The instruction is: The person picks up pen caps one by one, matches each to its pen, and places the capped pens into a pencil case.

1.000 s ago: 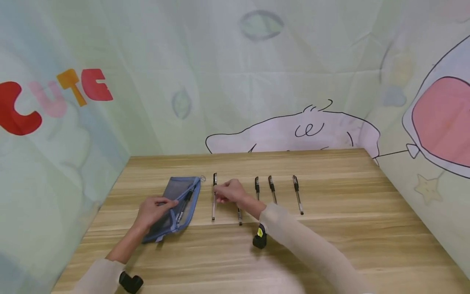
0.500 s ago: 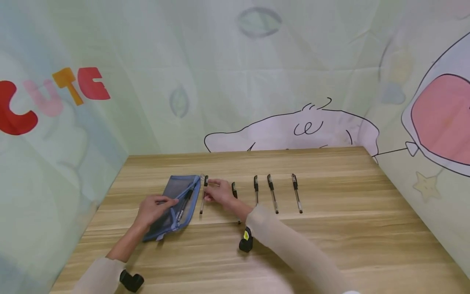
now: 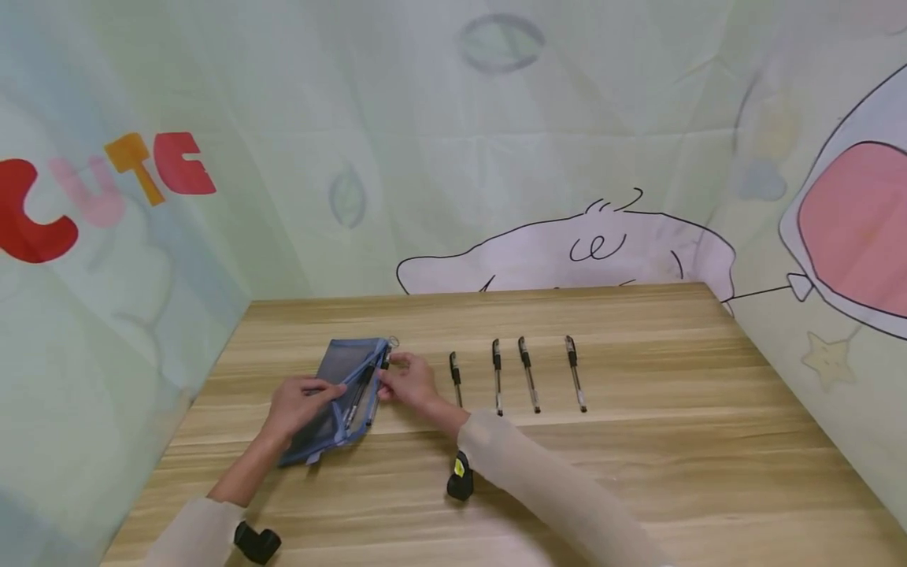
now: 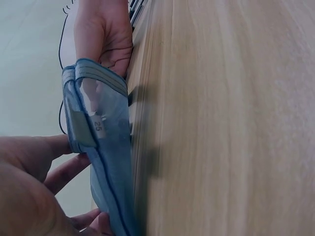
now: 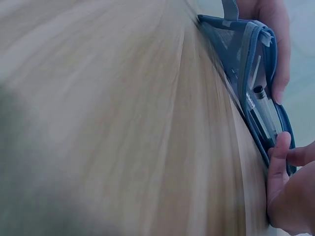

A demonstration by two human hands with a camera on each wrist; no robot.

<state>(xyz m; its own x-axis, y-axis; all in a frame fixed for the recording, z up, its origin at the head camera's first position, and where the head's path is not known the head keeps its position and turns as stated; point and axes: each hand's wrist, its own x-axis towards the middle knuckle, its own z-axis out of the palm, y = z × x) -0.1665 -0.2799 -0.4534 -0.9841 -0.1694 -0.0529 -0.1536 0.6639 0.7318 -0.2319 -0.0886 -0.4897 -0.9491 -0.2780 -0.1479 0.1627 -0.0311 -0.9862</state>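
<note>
A blue mesh zip pencil pouch (image 3: 340, 361) lies at the left of the table, its zipped side parted. My left hand (image 3: 296, 405) pinches the upper edge of that opening between thumb and fingers. At the pouch's right rim, my right hand (image 3: 412, 383) holds a clear gel pen (image 5: 266, 112) with a black cap end. In the right wrist view the pen's lower end is inside the opening, while my fingers cover its cap end. Another black-and-clear pen (image 3: 357, 398) is inside the pouch. The left wrist view shows the pouch's outside, with a small tag marked 25.
Several matching pens lie roughly parallel on the wood-grain table (image 3: 638, 472), to the right of my right hand; the nearest pen (image 3: 455, 370) is partly hidden by my forearm. A printed cloth backdrop (image 3: 425, 157) stands behind the table and along both sides.
My right hand has lifted the pen from the table and carried it left to the pouch's opening. My left hand stays on the pouch edge.
</note>
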